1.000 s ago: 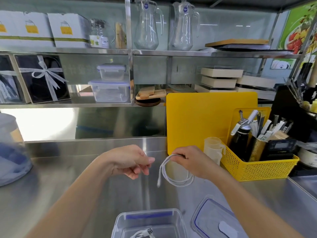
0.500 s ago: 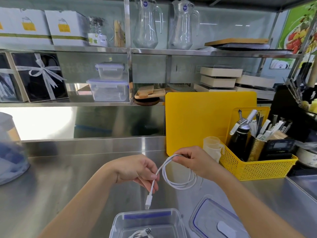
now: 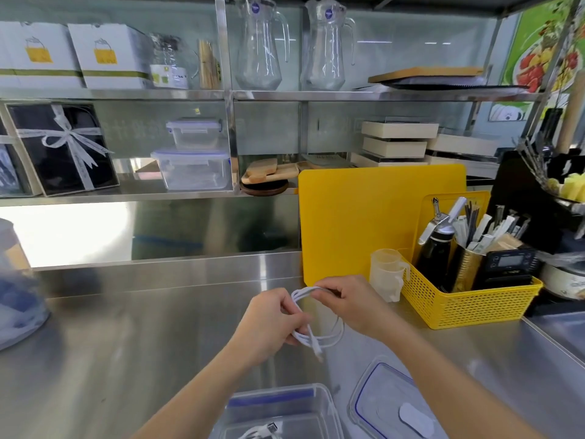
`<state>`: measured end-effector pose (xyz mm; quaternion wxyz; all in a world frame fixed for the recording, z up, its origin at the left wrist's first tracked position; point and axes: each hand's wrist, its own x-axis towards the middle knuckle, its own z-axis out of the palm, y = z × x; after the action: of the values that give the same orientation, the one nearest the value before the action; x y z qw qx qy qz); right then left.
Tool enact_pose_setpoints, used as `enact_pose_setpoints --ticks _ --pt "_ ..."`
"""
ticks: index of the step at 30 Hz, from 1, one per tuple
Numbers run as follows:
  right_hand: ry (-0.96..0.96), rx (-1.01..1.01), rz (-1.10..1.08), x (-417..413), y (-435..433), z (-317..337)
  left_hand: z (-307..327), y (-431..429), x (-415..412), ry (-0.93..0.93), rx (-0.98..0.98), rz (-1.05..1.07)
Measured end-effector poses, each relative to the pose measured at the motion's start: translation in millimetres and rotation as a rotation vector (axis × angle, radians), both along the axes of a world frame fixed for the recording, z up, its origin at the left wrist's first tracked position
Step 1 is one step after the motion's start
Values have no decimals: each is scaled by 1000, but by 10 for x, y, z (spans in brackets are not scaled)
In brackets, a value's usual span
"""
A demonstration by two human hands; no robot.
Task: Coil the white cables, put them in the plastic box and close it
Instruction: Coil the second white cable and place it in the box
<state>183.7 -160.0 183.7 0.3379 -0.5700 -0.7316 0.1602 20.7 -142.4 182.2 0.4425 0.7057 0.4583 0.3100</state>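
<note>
Both hands hold a coiled white cable (image 3: 329, 339) above the steel counter. My left hand (image 3: 269, 324) grips the left side of the loops, and the plug end pokes out below it. My right hand (image 3: 351, 304) pinches the top of the coil. The open clear plastic box (image 3: 319, 403) sits at the bottom edge of the view, with another white cable (image 3: 259, 432) lying inside. The box's clear lid (image 3: 383, 403), edged in blue, lies flat on the counter to the right of the box.
A yellow basket (image 3: 468, 305) of utensils and a clear measuring cup (image 3: 387, 274) stand right of my hands. A yellow cutting board (image 3: 364, 217) leans on the back wall. A large clear container (image 3: 15, 286) sits at far left. Shelves above hold boxes and jugs.
My left hand has come across to the coil and closed on its left side. The loose plug end, hanging down before, is now gathered against the loops.
</note>
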Motion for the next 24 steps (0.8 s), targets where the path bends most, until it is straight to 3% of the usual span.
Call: enact_pose_setpoints --ticks 3,5,10,14,18,20,22,24 --pt "-48 37 -4 -67 -11 -35 -48 -36 94 268 204 162" --pt "-54 74 -7 -78 1 -51 -71 -40 127 321 287 219" --pt "-129 172 29 -116 15 -123 -115 43 101 130 201 263" --pt "-282 406 8 -197 -14 -131 -225 39 87 -3 174 304" --pt "-307 529 66 -174 10 -228 -315 110 49 -332 -240 352" --pt "-243 582 66 -124 38 -279 -302 173 -20 -478 -506 265" --pt "-178 603 10 -68 60 -315 -267 193 -125 -757 -771 149" --pt "-126 546 5 -22 69 -355 -221 204 -221 -950 -933 94"
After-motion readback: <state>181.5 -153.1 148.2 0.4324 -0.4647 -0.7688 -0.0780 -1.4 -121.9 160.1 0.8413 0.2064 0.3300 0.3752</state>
